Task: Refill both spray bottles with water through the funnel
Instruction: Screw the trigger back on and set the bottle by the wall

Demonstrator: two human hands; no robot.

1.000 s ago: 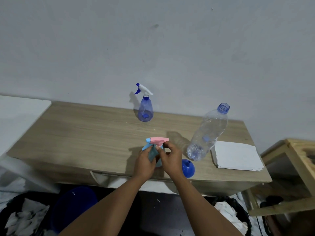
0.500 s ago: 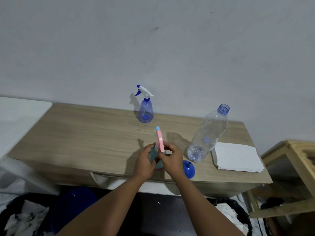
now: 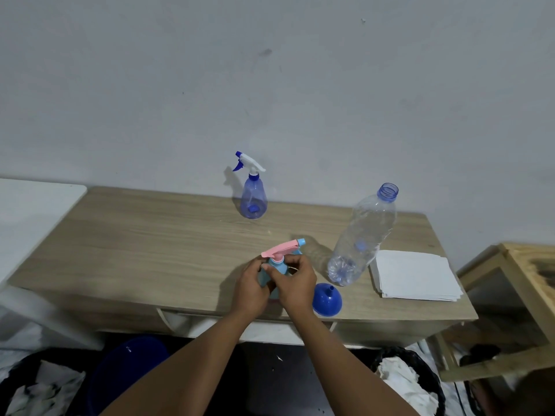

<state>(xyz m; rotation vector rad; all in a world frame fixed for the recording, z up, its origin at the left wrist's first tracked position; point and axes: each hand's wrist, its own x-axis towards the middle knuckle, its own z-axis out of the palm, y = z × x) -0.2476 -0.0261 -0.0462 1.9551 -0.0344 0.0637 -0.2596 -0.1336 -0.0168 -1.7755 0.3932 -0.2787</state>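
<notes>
my left hand (image 3: 253, 285) curls round the pale blue spray bottle (image 3: 265, 276) to steady it; my right hand (image 3: 297, 283) pinches the pink head (image 3: 282, 249) at its base, i'd say to twist it off; funnel (image 3: 326, 300) just beside

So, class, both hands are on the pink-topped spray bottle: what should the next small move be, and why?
Probably twist the pink spray head off the light blue bottle and lift it clear. The left hand grips the body, the right hand pinches the head's collar, and the blue funnel lies spout-up beside them, unused.
</notes>
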